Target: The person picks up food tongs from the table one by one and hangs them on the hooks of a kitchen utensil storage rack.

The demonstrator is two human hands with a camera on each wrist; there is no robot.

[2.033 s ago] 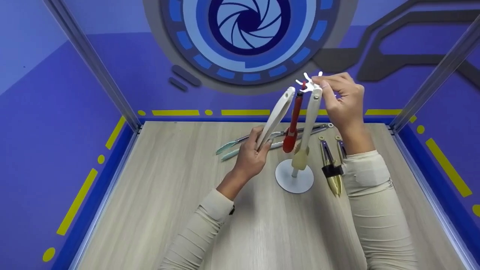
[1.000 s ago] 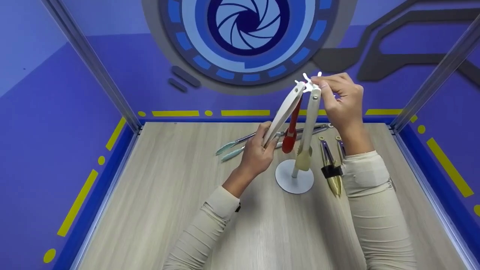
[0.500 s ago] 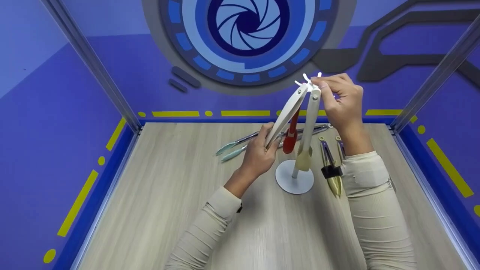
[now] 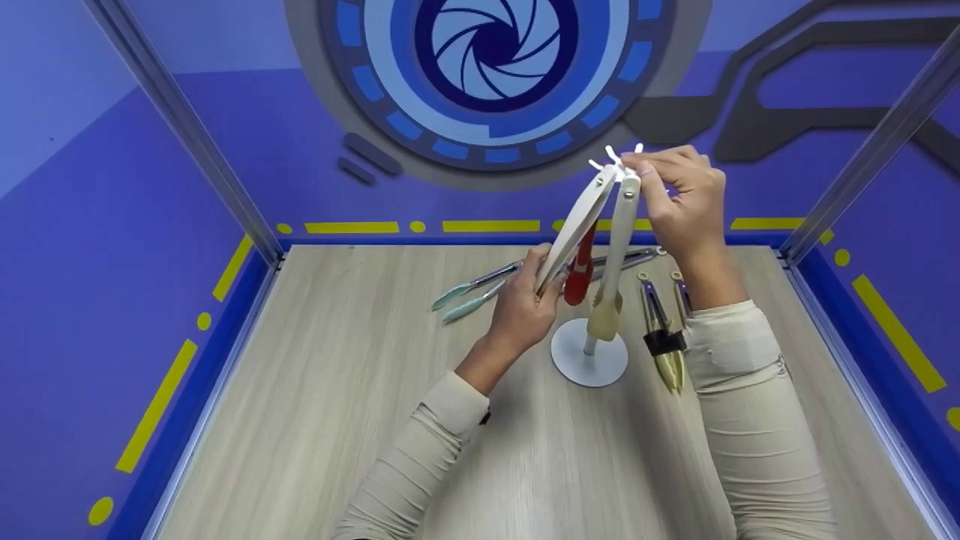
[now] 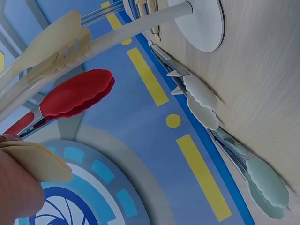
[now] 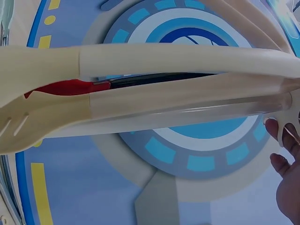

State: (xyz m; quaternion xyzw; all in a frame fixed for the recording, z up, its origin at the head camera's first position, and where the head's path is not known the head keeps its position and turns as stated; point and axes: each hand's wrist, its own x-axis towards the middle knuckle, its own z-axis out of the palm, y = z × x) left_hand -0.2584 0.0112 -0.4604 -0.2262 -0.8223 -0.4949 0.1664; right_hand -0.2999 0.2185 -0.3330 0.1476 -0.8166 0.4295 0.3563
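Note:
My left hand grips a pair of white tongs near their lower part, tilted, with the pivot end up at the hooks of a white stand. Whether that end is on a hook I cannot tell. In the left wrist view, cream tips stick out past the hand. My right hand pinches the stand's top between thumb and fingers. From the stand hang another white pair of tongs with cream heads and red-tipped tongs, the latter partly covered by the held pair.
Behind the stand's round base, teal-tipped tongs lie on the wood-look table. White-tipped tongs lie close by. Gold tongs with a black band lie right of the base. Blue walls enclose the back and sides.
My left hand has moved up and right, bringing the white tongs' pivot end to the stand's hooks, over the red tongs' top. My right hand stays at the stand's top.

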